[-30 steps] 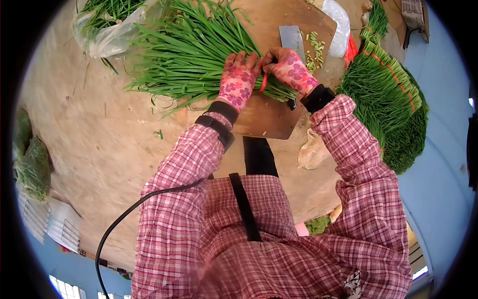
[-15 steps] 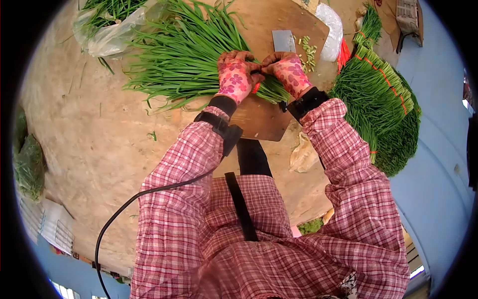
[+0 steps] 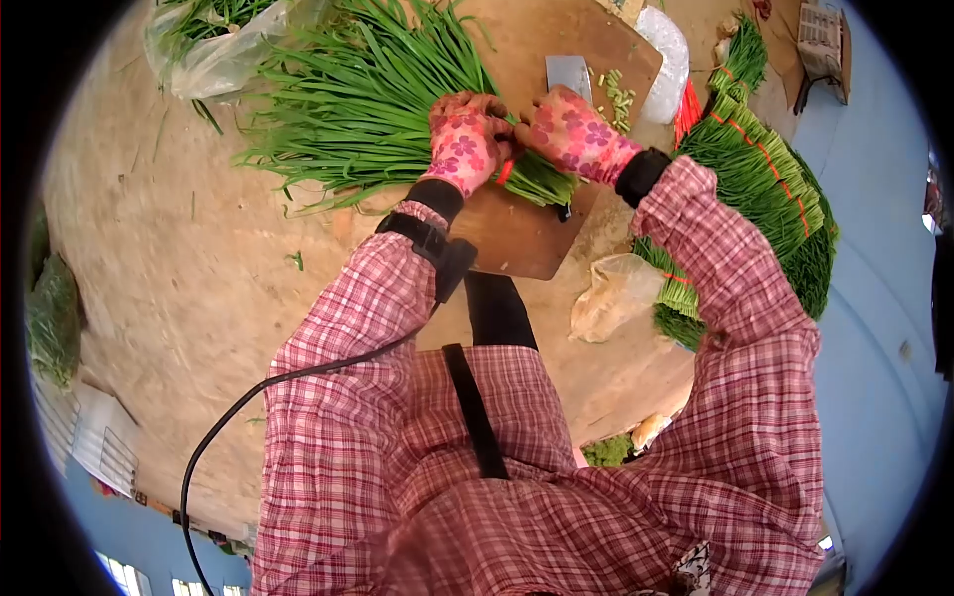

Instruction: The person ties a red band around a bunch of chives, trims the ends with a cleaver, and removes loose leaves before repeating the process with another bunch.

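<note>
left hand (image 3: 462, 144) and right hand (image 3: 576, 134), grips clamped on chive bundle (image 3: 368, 99), over cutting board (image 3: 517, 238)

bright even daylight, soft shadows, fisheye warping, dark vignetted corners

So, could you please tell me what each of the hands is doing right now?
Left hand: closed around the chive bundle.
Right hand: closed on the same bundle, beside its red band.

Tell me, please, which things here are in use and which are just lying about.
In use: chive bundle, red band, cutting board.
Lying about: cleaver, cut stems, stacked tied bundles, crumpled bag, bag of greens.
</note>
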Available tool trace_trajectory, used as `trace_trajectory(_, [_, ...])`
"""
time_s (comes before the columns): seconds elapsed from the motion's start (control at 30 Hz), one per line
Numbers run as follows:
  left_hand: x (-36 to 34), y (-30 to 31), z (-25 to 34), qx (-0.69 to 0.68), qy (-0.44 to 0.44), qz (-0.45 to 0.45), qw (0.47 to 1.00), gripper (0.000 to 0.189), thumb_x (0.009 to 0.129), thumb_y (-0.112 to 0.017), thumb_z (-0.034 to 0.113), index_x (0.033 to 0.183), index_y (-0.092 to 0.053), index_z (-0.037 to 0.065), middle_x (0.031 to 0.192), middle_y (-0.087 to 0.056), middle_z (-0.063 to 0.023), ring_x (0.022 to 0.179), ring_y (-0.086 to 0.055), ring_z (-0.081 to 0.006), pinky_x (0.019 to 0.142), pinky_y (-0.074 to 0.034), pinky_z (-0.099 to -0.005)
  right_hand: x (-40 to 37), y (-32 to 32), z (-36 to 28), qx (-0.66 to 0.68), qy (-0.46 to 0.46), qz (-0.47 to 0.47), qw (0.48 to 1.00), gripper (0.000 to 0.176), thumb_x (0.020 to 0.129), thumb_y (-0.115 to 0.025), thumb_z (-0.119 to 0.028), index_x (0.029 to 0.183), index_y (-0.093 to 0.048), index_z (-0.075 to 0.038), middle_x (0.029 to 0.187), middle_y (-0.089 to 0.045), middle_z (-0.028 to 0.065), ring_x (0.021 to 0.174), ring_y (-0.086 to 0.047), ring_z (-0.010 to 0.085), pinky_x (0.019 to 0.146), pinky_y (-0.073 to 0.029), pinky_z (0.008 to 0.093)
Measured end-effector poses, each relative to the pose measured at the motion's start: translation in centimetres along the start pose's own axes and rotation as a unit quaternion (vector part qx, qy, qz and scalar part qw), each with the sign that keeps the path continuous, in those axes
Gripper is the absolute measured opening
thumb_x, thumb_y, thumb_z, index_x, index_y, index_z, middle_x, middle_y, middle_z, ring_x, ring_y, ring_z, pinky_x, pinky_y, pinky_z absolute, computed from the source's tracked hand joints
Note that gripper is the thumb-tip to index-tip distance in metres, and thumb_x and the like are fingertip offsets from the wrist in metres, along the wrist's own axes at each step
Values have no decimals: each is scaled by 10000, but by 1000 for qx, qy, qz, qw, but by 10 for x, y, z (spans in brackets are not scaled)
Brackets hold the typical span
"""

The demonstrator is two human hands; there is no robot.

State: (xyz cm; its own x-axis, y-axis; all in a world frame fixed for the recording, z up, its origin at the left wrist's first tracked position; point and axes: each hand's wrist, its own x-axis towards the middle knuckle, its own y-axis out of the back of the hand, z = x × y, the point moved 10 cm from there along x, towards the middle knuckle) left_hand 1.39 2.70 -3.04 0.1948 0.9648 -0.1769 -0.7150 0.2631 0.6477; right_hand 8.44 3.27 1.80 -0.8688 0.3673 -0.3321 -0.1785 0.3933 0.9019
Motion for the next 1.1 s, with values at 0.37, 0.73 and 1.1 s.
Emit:
trace_trajectory(0.37, [-10, 19, 27, 108, -59, -76, 990, 470, 699, -788, 333, 1154, -700, 251, 1429, -477, 3, 1374, -359, -272, 1150, -223, -491, -10, 0, 36, 261, -298, -48, 917, 303, 839, -628, -262, 996, -658, -5, 868, -690, 192, 802, -667, 382, 694, -527, 453])
trace_trajectory(0.73, [-25, -16, 7, 250, -75, -182, 948, 619, 792, -696, 487, 1363, -537, 307, 1536, -361, 84, 1454, -242, -216, 1186, -104, -534, 19, -18, 4, 25, -90, -153, 984, 182, 848, -552, -179, 815, -653, -32, 771, -669, 135, 735, -671, 329, 616, -514, 445])
trace_trajectory(1.1, [-25, -26, 2, 272, -85, -189, 940, 428, 986, -416, 413, 1406, -456, 342, 1539, -350, 89, 1457, -236, -212, 1190, -66, -540, -11, 14, 43, 275, -426, -49, 860, 263, 914, -607, -262, 1044, -655, -38, 797, -661, 172, 782, -660, 342, 720, -526, 406])
